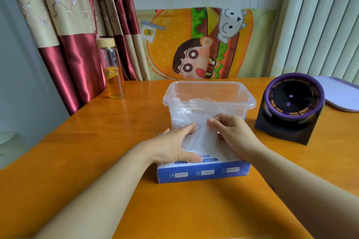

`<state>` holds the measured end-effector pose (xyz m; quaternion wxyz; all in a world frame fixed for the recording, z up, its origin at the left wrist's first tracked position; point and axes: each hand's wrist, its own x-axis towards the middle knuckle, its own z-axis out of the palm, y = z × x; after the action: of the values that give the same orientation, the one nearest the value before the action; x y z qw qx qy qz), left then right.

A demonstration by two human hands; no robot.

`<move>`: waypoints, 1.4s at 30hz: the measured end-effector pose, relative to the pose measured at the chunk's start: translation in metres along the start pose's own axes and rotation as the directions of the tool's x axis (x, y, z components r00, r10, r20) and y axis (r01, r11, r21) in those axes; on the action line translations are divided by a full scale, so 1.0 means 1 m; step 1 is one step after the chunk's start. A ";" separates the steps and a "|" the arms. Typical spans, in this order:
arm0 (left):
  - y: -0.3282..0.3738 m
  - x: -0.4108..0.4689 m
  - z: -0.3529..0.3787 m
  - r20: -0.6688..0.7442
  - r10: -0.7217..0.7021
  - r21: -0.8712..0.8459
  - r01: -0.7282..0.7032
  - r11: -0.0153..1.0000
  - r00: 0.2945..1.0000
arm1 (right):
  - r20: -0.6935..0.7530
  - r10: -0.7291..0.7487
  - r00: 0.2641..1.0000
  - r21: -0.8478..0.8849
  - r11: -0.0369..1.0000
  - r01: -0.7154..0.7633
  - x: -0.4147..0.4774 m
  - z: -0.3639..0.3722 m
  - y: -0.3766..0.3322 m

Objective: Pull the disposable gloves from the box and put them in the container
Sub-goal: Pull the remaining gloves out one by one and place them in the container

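Disposable glove (202, 137), head view: thin clear film rises from blue box (202, 174), pinched between right hand (233, 132) fingers (215, 122) and thumb just above box top. Flat on box lies left hand (174, 145), its fingers (186, 129) straight and close together, thumb pressing near edge. Clear container (250, 103) stands on worktop (97, 141) just beyond fingers, crumpled gloves (196, 103) inside. Glass bottle (112, 72) of amber liquid well left of fingers; black-and-purple device (291, 106) to their right, lilac tray (342, 93) beyond it.
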<state>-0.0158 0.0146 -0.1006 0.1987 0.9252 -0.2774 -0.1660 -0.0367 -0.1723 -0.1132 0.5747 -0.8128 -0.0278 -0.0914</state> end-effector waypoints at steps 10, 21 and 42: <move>-0.009 0.005 0.004 -0.014 0.024 -0.075 -0.025 0.997 1.000 | 0.403 -0.441 0.802 -0.623 0.510 0.593 -0.002 0.002 -0.014; -0.010 0.004 0.001 0.005 -0.031 0.002 0.031 1.000 1.000 | 0.017 -0.243 0.970 -0.417 0.880 0.228 0.006 0.009 -0.001; -0.004 0.002 0.002 0.008 -0.076 0.017 0.076 0.997 0.997 | 0.075 -0.309 0.948 -0.285 0.904 0.318 0.002 -0.003 -0.018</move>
<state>-0.0133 0.0159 -0.1041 0.1833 0.9359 -0.2445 -0.1753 -0.0377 -0.1688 -0.0952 0.4249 -0.8752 -0.1521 -0.1741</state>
